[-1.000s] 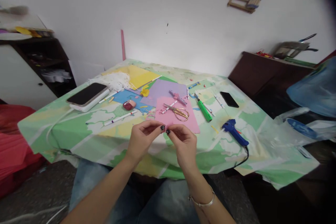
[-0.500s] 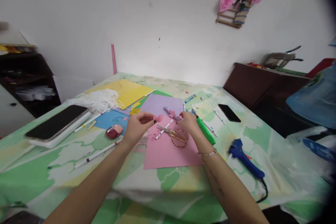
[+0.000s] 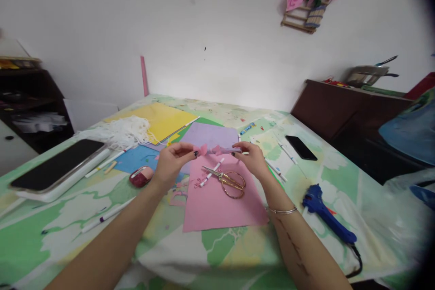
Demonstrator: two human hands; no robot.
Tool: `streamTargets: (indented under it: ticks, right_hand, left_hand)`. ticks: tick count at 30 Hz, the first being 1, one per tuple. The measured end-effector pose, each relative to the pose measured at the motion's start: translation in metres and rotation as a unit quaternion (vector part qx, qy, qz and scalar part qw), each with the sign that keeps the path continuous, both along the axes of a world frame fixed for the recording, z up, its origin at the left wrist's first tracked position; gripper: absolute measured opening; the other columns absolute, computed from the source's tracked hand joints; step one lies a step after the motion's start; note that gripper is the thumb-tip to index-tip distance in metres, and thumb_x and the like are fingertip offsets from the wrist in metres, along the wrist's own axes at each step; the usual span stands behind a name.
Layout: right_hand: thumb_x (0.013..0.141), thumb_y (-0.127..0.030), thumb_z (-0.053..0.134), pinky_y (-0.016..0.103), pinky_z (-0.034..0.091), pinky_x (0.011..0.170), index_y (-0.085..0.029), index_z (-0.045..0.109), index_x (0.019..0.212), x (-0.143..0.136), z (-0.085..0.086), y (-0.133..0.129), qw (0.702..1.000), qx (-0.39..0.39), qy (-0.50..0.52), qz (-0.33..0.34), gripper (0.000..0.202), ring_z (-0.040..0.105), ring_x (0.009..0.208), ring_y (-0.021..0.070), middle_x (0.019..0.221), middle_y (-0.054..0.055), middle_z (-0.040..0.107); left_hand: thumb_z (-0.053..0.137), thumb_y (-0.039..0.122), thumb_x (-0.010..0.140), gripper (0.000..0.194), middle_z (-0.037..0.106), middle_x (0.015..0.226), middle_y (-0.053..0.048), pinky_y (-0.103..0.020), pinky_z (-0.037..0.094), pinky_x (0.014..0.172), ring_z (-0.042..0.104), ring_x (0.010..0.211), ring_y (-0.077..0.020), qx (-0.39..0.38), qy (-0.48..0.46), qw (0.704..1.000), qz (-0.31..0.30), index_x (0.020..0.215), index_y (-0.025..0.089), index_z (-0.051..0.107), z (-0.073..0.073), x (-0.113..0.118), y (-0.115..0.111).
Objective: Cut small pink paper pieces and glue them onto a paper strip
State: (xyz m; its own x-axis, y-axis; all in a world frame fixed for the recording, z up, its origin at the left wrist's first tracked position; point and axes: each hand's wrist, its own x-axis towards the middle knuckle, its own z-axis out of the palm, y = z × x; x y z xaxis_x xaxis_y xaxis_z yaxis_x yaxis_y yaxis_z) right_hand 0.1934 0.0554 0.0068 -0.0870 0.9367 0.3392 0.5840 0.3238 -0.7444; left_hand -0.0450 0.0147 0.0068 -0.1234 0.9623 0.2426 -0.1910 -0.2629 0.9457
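Observation:
Between my hands a rolled purple paper strip with pink paper pieces (image 3: 216,149) stretches sideways above the sheets. My left hand (image 3: 175,161) pinches its pink left end. My right hand (image 3: 250,157) has thumb and fingers closed on its purple right end. Below lies a pink sheet (image 3: 220,210), and a purple sheet (image 3: 210,133) is behind it. Gold-handled scissors (image 3: 233,184) rest on the pink sheet, their blades pointing left across a white marker (image 3: 212,173). Small pink scraps are beside the marker.
On the left are a phone on a white box (image 3: 57,165), white yarn (image 3: 118,131), a dark red case (image 3: 141,176) and a yellow sheet (image 3: 159,118). A blue glue gun (image 3: 328,215) and a black phone (image 3: 301,147) lie on the right.
The hands have come to hold the purple and pink paper between them, lifted toward me. Before, my left hand held a separate pink piece and the purple roll was at my right hand.

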Motion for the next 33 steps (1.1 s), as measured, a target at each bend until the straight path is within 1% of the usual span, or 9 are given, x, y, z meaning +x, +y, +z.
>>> streamTargets:
  ticks: [4, 7, 9, 13, 17, 21, 23, 26, 33]
  right_hand:
    - [0.069, -0.022, 0.062, 0.027, 0.045, 0.067, -0.019, 0.066, 0.094, 0.002, 0.006, -0.005, 0.989, -0.022, 0.102, 0.106, 0.026, 0.058, 0.072, 0.0136, 0.079, 0.001, 0.066]
    - [0.065, -0.021, 0.067, 0.026, 0.045, 0.061, -0.020, 0.066, 0.091, 0.004, 0.009, -0.008, 0.945, -0.072, 0.242, 0.209, 0.026, 0.054, 0.068, 0.0124, 0.080, 0.001, 0.064]
    - [0.064, -0.018, 0.068, 0.025, 0.043, 0.057, -0.021, 0.067, 0.089, 0.005, 0.011, -0.009, 0.919, -0.097, 0.295, 0.244, 0.025, 0.053, 0.067, 0.0117, 0.082, 0.001, 0.063]
    - [0.065, -0.014, 0.066, 0.022, 0.040, 0.051, -0.021, 0.066, 0.089, 0.005, 0.014, -0.012, 0.892, -0.132, 0.341, 0.265, 0.026, 0.054, 0.064, 0.0102, 0.082, 0.001, 0.063]
    - [0.067, -0.015, 0.066, 0.027, 0.046, 0.067, -0.022, 0.065, 0.094, -0.001, 0.012, -0.014, 0.864, -0.130, 0.390, 0.289, 0.028, 0.057, 0.071, 0.0111, 0.088, 0.001, 0.063]
    - [0.068, -0.017, 0.066, 0.027, 0.044, 0.063, -0.023, 0.061, 0.103, -0.008, 0.009, -0.015, 0.847, -0.144, 0.414, 0.299, 0.035, 0.057, 0.070, 0.0128, 0.092, 0.003, 0.064]
    - [0.068, -0.017, 0.067, 0.026, 0.043, 0.061, -0.023, 0.059, 0.105, -0.010, 0.008, -0.016, 0.845, -0.147, 0.420, 0.297, 0.039, 0.057, 0.071, 0.0135, 0.093, 0.004, 0.065]
    - [0.066, -0.017, 0.068, 0.026, 0.043, 0.063, -0.023, 0.057, 0.106, -0.013, 0.006, -0.018, 0.846, -0.146, 0.417, 0.299, 0.041, 0.057, 0.072, 0.0133, 0.095, 0.004, 0.065]
    - [0.067, -0.027, 0.067, 0.028, 0.043, 0.065, -0.025, 0.056, 0.106, -0.020, 0.004, -0.023, 0.874, -0.134, 0.372, 0.284, 0.041, 0.057, 0.076, 0.0151, 0.094, 0.003, 0.065]
  left_hand:
    - [0.079, 0.021, 0.057, 0.023, 0.070, 0.074, -0.003, -0.027, 0.049, 0.072, 0.064, 0.073, -0.0148, -0.005, -0.042, 0.998, -0.039, 0.076, 0.013, 0.067, 0.003, 0.001, 0.005]
    - [0.079, 0.020, 0.058, 0.022, 0.069, 0.074, -0.003, -0.026, 0.049, 0.071, 0.064, 0.073, -0.0141, -0.008, -0.045, 0.997, -0.066, 0.076, 0.014, 0.068, 0.011, 0.004, 0.010]
    - [0.079, 0.018, 0.057, 0.021, 0.069, 0.073, -0.002, -0.025, 0.048, 0.071, 0.063, 0.071, -0.0128, -0.010, -0.031, 0.996, -0.079, 0.076, 0.014, 0.069, 0.017, 0.007, 0.014]
    - [0.077, 0.014, 0.058, 0.021, 0.069, 0.078, -0.003, -0.031, 0.048, 0.079, 0.064, 0.078, -0.0157, -0.039, -0.052, 0.985, -0.157, 0.078, 0.014, 0.069, 0.022, 0.009, 0.021]
    - [0.075, 0.012, 0.062, 0.023, 0.070, 0.087, -0.005, -0.041, 0.047, 0.087, 0.065, 0.092, -0.0240, -0.089, -0.123, 0.961, -0.230, 0.084, 0.014, 0.069, 0.012, 0.011, 0.021]
    - [0.074, 0.009, 0.063, 0.027, 0.069, 0.092, -0.005, -0.042, 0.046, 0.090, 0.065, 0.096, -0.0271, -0.106, -0.152, 0.950, -0.253, 0.088, 0.014, 0.068, 0.003, 0.018, 0.013]
    - [0.075, 0.009, 0.063, 0.030, 0.069, 0.095, -0.007, -0.040, 0.048, 0.086, 0.066, 0.093, -0.0255, -0.114, -0.153, 0.950, -0.247, 0.091, 0.014, 0.066, 0.001, 0.024, 0.009]
    - [0.075, 0.008, 0.061, 0.036, 0.069, 0.097, -0.010, -0.033, 0.052, 0.074, 0.067, 0.082, -0.0212, -0.125, -0.145, 0.951, -0.243, 0.095, 0.013, 0.065, -0.002, 0.032, 0.003]
    - [0.078, 0.008, 0.055, 0.039, 0.069, 0.092, -0.007, -0.027, 0.051, 0.060, 0.065, 0.064, -0.0144, -0.145, -0.145, 0.947, -0.249, 0.091, 0.013, 0.065, 0.000, 0.039, -0.003]
